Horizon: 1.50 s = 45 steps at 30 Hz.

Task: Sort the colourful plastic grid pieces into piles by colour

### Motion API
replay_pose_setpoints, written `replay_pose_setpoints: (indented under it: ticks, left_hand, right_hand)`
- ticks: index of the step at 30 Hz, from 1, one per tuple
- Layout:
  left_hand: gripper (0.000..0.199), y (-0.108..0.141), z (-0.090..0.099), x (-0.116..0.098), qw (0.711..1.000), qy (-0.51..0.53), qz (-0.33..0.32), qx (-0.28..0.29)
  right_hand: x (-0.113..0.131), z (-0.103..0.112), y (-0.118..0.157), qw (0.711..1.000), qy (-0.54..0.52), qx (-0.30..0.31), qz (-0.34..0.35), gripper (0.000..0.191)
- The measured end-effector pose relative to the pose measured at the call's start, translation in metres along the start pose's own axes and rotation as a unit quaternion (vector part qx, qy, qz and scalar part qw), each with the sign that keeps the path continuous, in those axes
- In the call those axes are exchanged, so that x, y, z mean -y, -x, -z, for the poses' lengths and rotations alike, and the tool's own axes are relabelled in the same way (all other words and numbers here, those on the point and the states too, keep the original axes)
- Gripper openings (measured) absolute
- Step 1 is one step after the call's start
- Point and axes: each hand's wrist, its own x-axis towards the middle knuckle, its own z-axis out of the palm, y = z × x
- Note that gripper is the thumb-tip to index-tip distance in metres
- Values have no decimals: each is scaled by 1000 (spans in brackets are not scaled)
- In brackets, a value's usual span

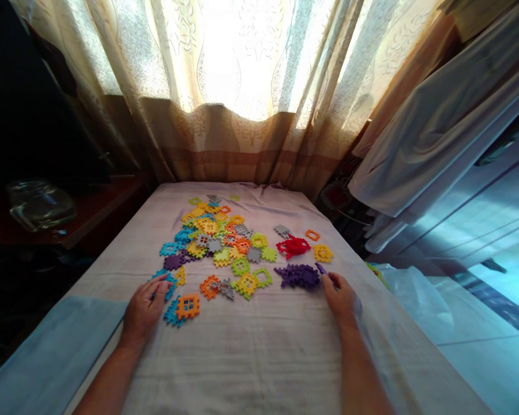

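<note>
Between the thumb and fingers of my right hand [341, 298] is a small purple interlocking tile [320, 268], seen nearly edge-on. Just left of it lies a heap of purple tiles [300, 276]. My left hand [142, 308] rests at the pile's near left side, thumb and fingers apart, against some blue tiles [169, 286]; whether it presses on them I cannot tell. An orange window tile [187, 306] overlaps a blue one close to that hand. Behind spreads a mixed pile of yellow, green, grey, orange and blue tiles [218, 245].
Red tiles [293, 246] lie beyond the purple heap, with a yellow tile [323, 253] to their right. Everything lies on a pale cloth-covered surface [251, 357]. Curtains [242, 138] hang behind it. A glass jug [41, 204] stands at left; clothes [432, 132] hang at right.
</note>
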Motion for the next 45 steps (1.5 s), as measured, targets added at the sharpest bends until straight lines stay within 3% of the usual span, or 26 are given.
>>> replay_pose_setpoints:
  ticks: [10, 13, 19, 22, 25, 29, 34, 39, 45]
  left_hand:
    - [46, 3, 0, -2, 1000, 17, 16, 1]
    - [44, 5, -3, -1, 1000, -2, 7, -17]
    - [41, 10, -13, -5, 996, -83, -22, -13]
    - [35, 12, -13, -8, 996, -75, -40, 13]
    - [33, 10, -8, -10, 996, -73, -43, 15]
    - [34, -6, -3, -10, 995, -102, -12, 15]
    - [29, -45, -5, -8, 985, -160, 26, 65]
    - [30, -78, -5, -3, 965, -211, 62, 140]
    - [32, -93, 2, -3, 951, -230, 99, 182]
  right_hand:
    - [1, -4, 1, 997, 57, 58, -1, 49]
    - [-3, -6, 2, 997, 59, 44, 6, 52]
    - [18, -6, 11, 980, 0, -102, 169, 47]
    - [45, -8, 22, 961, -29, -112, 250, 40]
    - [73, -18, 39, 936, -67, -79, 335, 31]
    - [100, -35, 66, 892, -119, -14, 435, 22]
    - [107, -46, 89, 859, -159, 57, 484, 22]
    - [98, -45, 87, 866, -185, 62, 461, 22]
    - [93, -42, 83, 874, -203, 59, 438, 23]
